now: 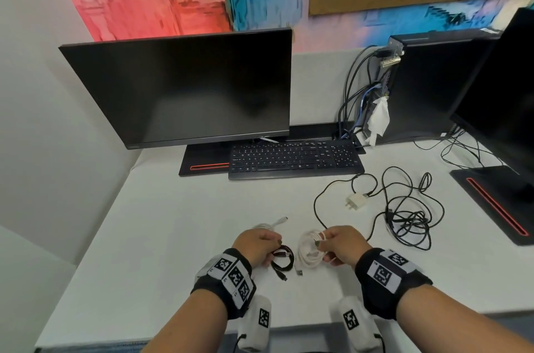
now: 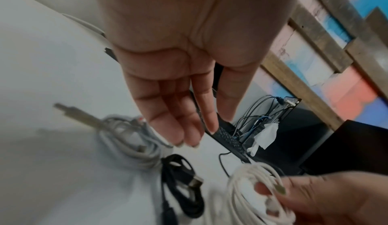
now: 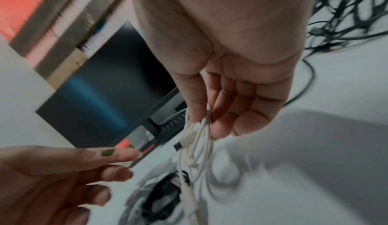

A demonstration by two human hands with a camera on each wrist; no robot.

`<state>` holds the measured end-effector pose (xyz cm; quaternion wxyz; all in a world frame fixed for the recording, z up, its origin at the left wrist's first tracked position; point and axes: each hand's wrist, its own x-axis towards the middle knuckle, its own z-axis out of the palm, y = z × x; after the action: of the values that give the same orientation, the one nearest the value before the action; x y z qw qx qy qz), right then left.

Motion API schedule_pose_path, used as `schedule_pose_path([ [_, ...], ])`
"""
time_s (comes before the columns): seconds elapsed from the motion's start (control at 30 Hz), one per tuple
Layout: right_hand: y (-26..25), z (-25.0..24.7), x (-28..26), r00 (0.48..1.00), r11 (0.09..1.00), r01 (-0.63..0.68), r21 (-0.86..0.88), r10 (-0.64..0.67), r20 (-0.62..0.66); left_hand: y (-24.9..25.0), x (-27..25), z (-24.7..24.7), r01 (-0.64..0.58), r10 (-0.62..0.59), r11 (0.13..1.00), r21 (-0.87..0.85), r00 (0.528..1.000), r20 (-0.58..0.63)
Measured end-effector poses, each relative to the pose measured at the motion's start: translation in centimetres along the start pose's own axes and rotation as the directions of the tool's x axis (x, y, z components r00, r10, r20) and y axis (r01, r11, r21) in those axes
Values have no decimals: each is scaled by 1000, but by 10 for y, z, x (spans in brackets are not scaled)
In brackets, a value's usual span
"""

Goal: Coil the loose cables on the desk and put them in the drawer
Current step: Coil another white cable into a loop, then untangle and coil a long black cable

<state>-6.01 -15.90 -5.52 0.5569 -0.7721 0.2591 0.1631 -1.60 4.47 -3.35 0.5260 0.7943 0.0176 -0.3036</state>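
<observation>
Here the right hand [image 1: 345,245] pinches the white coil [image 1: 310,250] near the tabletop's [image 1: 173,222] front edge, the left hand [image 2: 178,79] hovers loose and empty, so the loops could spring apart.

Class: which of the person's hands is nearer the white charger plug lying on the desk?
Right. The right hand lies just below the charger plug; the left hand is farther, down to its left.
</observation>
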Motion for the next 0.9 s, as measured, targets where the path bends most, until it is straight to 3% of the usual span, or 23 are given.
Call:
schedule_pose_path([
  [0.2, 25, 5, 10, 993, 993, -113, 38, 114, -33, -19, 0, -8, 30, -34, 989, 145, 999, 24],
  [0.4, 24, 22, 10, 988, 973, -151, 176, 144, 49, -29, -3, -3, 39, -54, 968, 246, 997, 53],
  [0.63, 29, 35, 10, 995, 996, -87, -18, 88, 40, -36, -2, 0, 43, -46, 960, 278, 999, 5],
  [0.73, 26, 23, 5, 992, 996, -93, -14, 94, 88, -31, -1, 6, 75, -69, 969, 235, 997, -35],
  [0.8, 27, 6, 6, 999, 999, -33, -28, 34, 36, -26, 0, 14, 68, -62, 975, 213, 997, -37],
  [0.9, 28, -29, 9, 968, 969, 133, -210, -173, -184, -14, 1, 31, 45, -38, 988, 149, 998, -46],
])
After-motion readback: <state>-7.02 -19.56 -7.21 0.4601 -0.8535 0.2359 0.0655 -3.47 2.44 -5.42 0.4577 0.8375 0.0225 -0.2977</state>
